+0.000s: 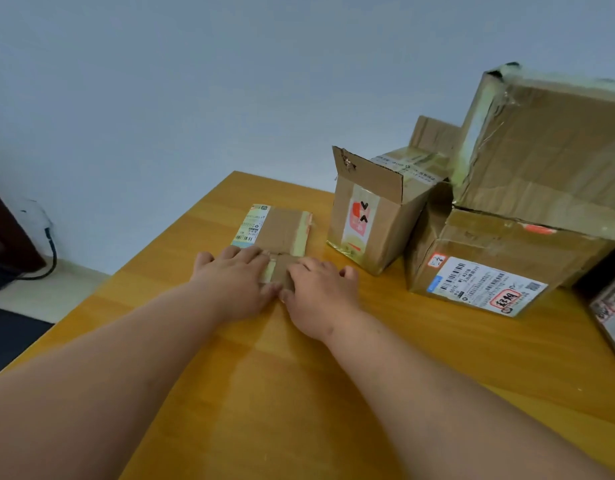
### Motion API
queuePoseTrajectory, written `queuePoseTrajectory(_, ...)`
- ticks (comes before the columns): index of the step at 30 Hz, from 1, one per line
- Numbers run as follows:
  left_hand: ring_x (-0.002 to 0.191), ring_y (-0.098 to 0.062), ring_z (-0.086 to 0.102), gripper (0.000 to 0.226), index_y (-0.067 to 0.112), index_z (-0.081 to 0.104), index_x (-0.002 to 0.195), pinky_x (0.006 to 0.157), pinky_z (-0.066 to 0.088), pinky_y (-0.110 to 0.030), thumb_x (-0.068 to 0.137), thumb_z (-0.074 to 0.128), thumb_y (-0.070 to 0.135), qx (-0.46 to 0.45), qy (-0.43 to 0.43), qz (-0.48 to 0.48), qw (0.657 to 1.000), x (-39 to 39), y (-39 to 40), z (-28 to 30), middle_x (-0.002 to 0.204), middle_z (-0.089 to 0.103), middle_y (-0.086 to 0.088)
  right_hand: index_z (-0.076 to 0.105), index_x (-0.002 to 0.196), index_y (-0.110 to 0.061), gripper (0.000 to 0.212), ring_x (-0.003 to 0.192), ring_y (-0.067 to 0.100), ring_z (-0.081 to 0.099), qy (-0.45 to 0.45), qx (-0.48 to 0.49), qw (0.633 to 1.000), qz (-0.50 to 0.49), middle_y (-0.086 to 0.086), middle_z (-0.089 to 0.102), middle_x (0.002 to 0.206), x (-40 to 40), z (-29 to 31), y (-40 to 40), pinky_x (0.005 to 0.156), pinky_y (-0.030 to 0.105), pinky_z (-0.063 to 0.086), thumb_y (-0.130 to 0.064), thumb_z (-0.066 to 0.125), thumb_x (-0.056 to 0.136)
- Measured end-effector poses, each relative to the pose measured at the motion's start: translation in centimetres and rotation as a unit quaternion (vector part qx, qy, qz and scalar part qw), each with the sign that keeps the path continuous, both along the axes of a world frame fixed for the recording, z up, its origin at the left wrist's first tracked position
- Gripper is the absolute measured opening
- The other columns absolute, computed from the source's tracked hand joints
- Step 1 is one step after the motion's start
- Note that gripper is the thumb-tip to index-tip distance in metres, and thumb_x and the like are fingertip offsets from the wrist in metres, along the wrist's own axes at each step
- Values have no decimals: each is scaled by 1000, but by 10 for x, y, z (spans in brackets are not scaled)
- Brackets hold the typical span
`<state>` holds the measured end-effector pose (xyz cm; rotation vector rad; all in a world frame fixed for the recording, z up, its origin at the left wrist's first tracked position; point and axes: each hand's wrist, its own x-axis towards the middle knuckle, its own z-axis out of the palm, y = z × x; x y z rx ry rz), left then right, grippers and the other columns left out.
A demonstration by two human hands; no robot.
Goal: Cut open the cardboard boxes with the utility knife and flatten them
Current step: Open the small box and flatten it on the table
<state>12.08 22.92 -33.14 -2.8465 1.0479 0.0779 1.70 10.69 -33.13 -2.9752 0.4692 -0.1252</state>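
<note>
A small flattened cardboard box [282,230] with a shipping label lies flat on the wooden table [299,393], near its far edge. My left hand [235,275] rests palm down on the box's near left part. My right hand [321,292] presses palm down on its near right corner, fingers spread. Neither hand holds anything. No utility knife is visible.
To the right stands a small open box [372,216] with a raised flap. Beside it a labelled box [500,268] carries a large taped box [548,154]. Another package [611,313] sits at the right edge. A black cable [51,251] hangs at the left wall.
</note>
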Motion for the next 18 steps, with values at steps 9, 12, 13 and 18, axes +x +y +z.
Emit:
queuePoseTrajectory(9,148,-17,-5,56,35,10,152,114,10,-51,100,21,51,-102,8,8,995,-1,-38,-1,162,1,9,68,110,-15,26,106,26,50,-263,-10,964,21,5,55,112,-25,26,-19,92,43,42,-13,62,84)
queuePoseTrajectory(12,147,-21,-1,54,36,17,151,113,10,-50,100,24,51,-152,-15,4,988,-14,-42,10,162,3,8,68,104,-8,35,100,35,52,-391,-45,919,-30,16,55,108,-34,49,-20,85,42,44,-2,73,70)
queuePoseTrajectory(13,147,-21,0,55,36,17,151,113,10,-49,99,25,51,-165,-17,2,986,-16,-42,15,162,4,7,67,106,-6,40,99,37,53,-427,-50,902,-45,19,55,109,-36,57,-22,83,42,44,1,73,68)
queuePoseTrajectory(18,147,-21,-1,58,35,18,151,114,8,-51,98,31,53,-199,-18,-6,980,-28,-42,35,162,4,8,35,146,-2,71,135,36,35,-422,17,901,-101,21,37,147,-36,87,-33,112,44,33,-8,69,85)
